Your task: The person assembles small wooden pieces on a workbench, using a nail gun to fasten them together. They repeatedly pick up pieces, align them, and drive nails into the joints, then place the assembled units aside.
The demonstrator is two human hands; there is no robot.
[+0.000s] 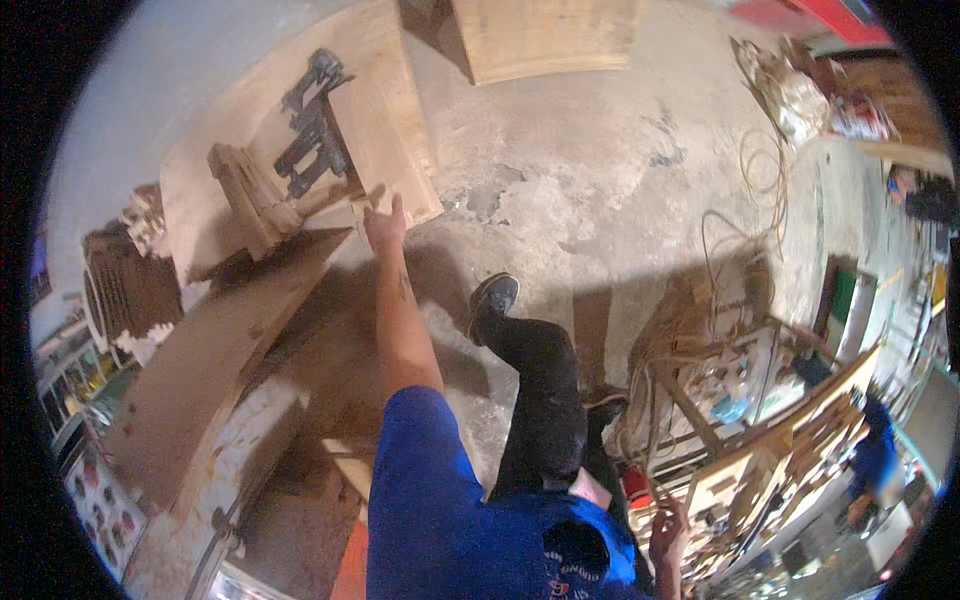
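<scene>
My left arm stretches forward, and my left hand (384, 224) is at the near corner of a pale wooden panel (385, 120). Its fingers are apart; whether they touch the wood I cannot tell. Just beyond it, dark tools that look like nail guns (318, 135) lie along the panel's left edge. Left of these, narrow wooden pieces (250, 200) are stacked together. Low at my right side hangs my right hand (669, 535), its fingers loosely bent and apart, with nothing clearly in them.
A large brown board (215, 350) slopes at the left. Another wooden panel (545, 40) stands ahead on the concrete floor (600, 180). A thin hose (765, 165) coils at the right. A rack with many wood offcuts (760, 480) stands near my right; a person in blue (875, 440) is beyond.
</scene>
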